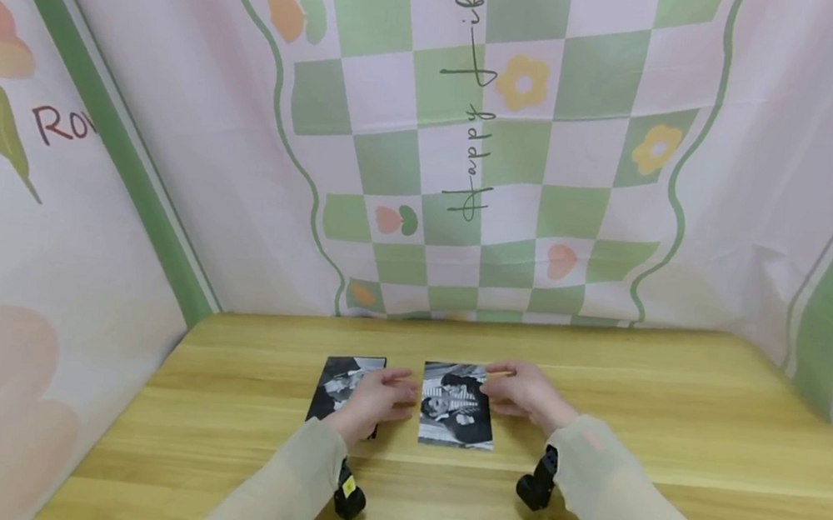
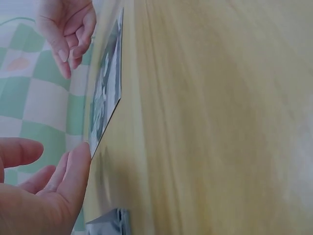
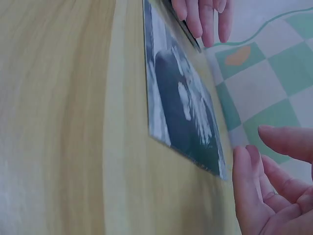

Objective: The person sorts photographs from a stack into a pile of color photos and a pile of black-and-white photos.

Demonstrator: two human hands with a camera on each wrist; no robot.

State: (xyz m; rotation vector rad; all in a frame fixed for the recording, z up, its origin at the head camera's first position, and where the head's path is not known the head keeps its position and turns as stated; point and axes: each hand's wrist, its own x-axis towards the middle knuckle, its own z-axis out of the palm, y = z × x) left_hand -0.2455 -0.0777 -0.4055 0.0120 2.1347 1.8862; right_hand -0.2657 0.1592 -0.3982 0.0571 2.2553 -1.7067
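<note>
Two black-and-white photo prints lie side by side on the wooden table. The right photo (image 1: pixel 449 422) shows figures, one in a striped top. My left hand (image 1: pixel 377 398) is over the right part of the left photo (image 1: pixel 329 384), hiding some of it. Its relaxed fingers point toward the right photo's left edge and hold nothing. On the other side, my right hand (image 1: pixel 524 394) is at that photo's right edge, fingertips overlapping its upper corner. In the right wrist view the right hand (image 3: pixel 274 191) has loosely bent fingers with thumb apart, close beside the photo (image 3: pixel 181 98).
The wooden table (image 1: pixel 672 419) extends around both photos. A green-and-white checked cloth (image 1: pixel 516 161) hangs behind its back edge, with another printed cloth (image 1: pixel 85 262) along the left. Black wrist cameras (image 1: pixel 536 482) sit under both sleeves, near the tabletop.
</note>
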